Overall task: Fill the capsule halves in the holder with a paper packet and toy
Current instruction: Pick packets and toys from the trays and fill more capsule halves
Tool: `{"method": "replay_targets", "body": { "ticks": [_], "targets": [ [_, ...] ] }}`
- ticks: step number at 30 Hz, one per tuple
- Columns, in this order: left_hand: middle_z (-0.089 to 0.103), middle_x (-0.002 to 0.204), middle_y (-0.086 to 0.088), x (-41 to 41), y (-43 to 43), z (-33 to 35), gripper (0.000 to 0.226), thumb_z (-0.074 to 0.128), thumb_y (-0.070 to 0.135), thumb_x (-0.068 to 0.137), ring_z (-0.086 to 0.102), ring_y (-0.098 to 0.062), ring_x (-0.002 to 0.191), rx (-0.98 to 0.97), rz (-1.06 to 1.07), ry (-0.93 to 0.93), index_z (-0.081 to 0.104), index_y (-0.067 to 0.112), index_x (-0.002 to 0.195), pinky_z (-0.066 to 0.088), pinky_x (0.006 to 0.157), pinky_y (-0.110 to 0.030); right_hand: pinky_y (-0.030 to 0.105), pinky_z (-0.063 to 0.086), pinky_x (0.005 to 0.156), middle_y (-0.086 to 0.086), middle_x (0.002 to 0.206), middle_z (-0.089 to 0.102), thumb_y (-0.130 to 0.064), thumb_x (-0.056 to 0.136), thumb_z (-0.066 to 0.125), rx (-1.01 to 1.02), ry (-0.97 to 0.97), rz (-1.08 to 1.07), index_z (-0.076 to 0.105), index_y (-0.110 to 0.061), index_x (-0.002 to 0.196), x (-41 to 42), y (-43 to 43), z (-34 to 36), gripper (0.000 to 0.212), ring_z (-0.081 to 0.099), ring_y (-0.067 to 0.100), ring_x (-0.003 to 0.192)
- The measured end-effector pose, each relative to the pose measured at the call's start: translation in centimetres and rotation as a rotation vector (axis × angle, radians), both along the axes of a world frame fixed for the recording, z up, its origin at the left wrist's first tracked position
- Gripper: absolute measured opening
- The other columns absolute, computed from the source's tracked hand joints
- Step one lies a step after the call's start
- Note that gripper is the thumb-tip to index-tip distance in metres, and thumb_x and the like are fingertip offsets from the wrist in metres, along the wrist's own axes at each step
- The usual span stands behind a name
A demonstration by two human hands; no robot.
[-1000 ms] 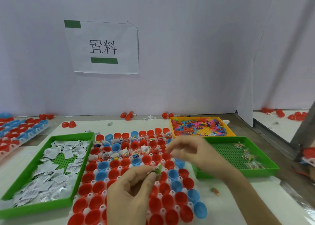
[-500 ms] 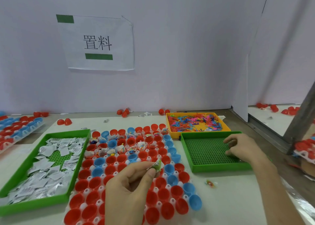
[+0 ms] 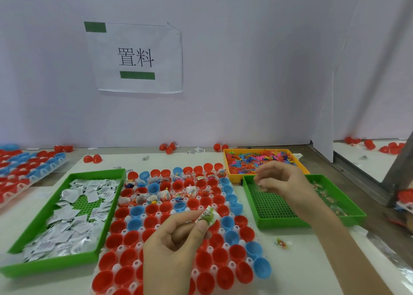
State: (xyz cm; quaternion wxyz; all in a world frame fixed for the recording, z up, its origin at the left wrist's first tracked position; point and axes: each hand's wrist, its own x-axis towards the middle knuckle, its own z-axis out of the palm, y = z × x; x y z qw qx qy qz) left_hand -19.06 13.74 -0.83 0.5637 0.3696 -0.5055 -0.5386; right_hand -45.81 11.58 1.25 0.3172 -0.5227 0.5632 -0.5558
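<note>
I see L hand (image 3: 178,247) still pinching the wrapped toy (image 3: 207,217) betw thumb and forefinger over the holder (image 3: 120,248). R hand (image 3: 283,184) is back from the green tray's (image 3: 279,224) far side to its left edge, fingers curled and blurred; can't tell if it's holding anything.

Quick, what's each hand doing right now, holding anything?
Left hand: pinches a small wrapped green toy.
Right hand: fingers curled, blurred; cannot tell whether it holds anything.
</note>
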Motion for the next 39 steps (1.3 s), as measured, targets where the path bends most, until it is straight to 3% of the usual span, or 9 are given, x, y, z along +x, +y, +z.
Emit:
{"method": "replay_targets", "body": {
  "ticks": [3, 7, 12, 16, 22, 31, 35, 39],
  "targets": [
    [0.076, 0.074, -0.014, -0.3, 0.3, 0.2, 0.018, 0.072, -0.008, 0.074, 0.075, -0.021, 0.067, 0.013, -0.042, 0.008, 0.075, 0.005, 0.085, 0.056, 0.059, -0.016, 0.024, 0.056, 0.072, 0.009, 0.087, 0.074, 0.009, 0.086, 0.065, -0.051, -0.109, 0.183, 0.075, -0.016, 0.087, 3.9, -0.1, 0.2, 0.027, 0.070, 0.018, 0.079],
    [0.076, 0.073, -0.015, -0.1, 0.4, 0.6, 0.018, 0.072, -0.013, 0.075, 0.075, -0.020, 0.066, 0.025, -0.038, 0.000, 0.075, 0.004, 0.079, 0.056, 0.059, -0.016, 0.027, 0.057, 0.074, 0.008, 0.083, 0.070, 0.006, 0.078, 0.066, -0.162, -0.189, 0.301, 0.073, -0.013, 0.080, 7.7, 0.2, -0.1, 0.021, 0.070, 0.023, 0.079],
    [0.076, 0.073, -0.015, 0.2, 0.2, 0.4, 0.017, 0.073, -0.011, 0.077, 0.075, -0.023, 0.070, 0.032, -0.058, -0.047, 0.077, 0.006, 0.079, 0.056, 0.063, -0.016, 0.028, 0.057, 0.075, 0.007, 0.083, 0.072, 0.003, 0.076, 0.074, -0.228, -0.139, 0.231, 0.074, -0.014, 0.079, 9.3, -0.1, -1.1, 0.017, 0.073, 0.026, 0.084],
    [0.076, 0.075, -0.010, -0.2, 0.3, 0.4, 0.026, 0.075, -0.009, 0.076, 0.074, -0.021, 0.072, -0.013, -0.022, -0.098, 0.080, 0.015, 0.071, 0.056, 0.064, -0.016, 0.035, 0.058, 0.078, 0.006, 0.084, 0.071, -0.006, 0.074, 0.078, -0.239, -0.244, 0.343, 0.073, -0.016, 0.084, 9.8, 0.0, -1.4, 0.015, 0.074, 0.033, 0.086],
    [0.075, 0.089, 0.006, -0.2, 0.4, 0.4, 0.030, 0.079, -0.004, 0.071, 0.074, -0.013, 0.075, -0.077, 0.090, -0.103, 0.080, 0.025, 0.069, 0.054, 0.064, -0.012, 0.031, 0.056, 0.079, 0.005, 0.087, 0.071, -0.008, 0.075, 0.078, -0.220, -0.259, 0.434, 0.072, -0.015, 0.086, 9.8, 0.1, -1.2, 0.014, 0.071, 0.024, 0.085],
    [0.076, 0.075, -0.003, -0.2, 0.6, 0.5, 0.015, 0.077, 0.017, 0.060, 0.073, -0.012, 0.070, -0.160, 0.148, -0.065, 0.078, 0.027, 0.071, 0.055, 0.063, -0.013, 0.030, 0.054, 0.083, 0.007, 0.097, 0.071, -0.017, 0.081, 0.080, -0.130, -0.233, 0.589, 0.070, -0.009, 0.099, 9.7, 0.5, -0.6, 0.023, 0.069, 0.022, 0.093],
    [0.072, 0.071, -0.003, -0.3, 0.5, 0.0, 0.023, 0.081, 0.007, 0.064, 0.070, -0.013, 0.068, -0.167, 0.164, -0.125, 0.076, 0.028, 0.072, 0.055, 0.062, -0.015, 0.025, 0.054, 0.077, 0.003, 0.088, 0.073, -0.013, 0.073, 0.084, -0.139, -0.145, 0.500, 0.072, -0.019, 0.093, 9.8, 0.6, -0.8, 0.024, 0.069, 0.017, 0.084],
    [0.068, 0.067, -0.005, -0.3, 0.5, -0.1, 0.025, 0.079, 0.020, 0.059, 0.068, -0.015, 0.065, -0.117, 0.158, -0.092, 0.078, 0.029, 0.082, 0.056, 0.063, -0.017, 0.025, 0.054, 0.073, 0.005, 0.083, 0.071, -0.011, 0.072, 0.086, -0.161, -0.138, 0.463, 0.072, -0.019, 0.090, 9.7, 0.6, -0.9, 0.025, 0.067, 0.017, 0.078]
  ]
}}
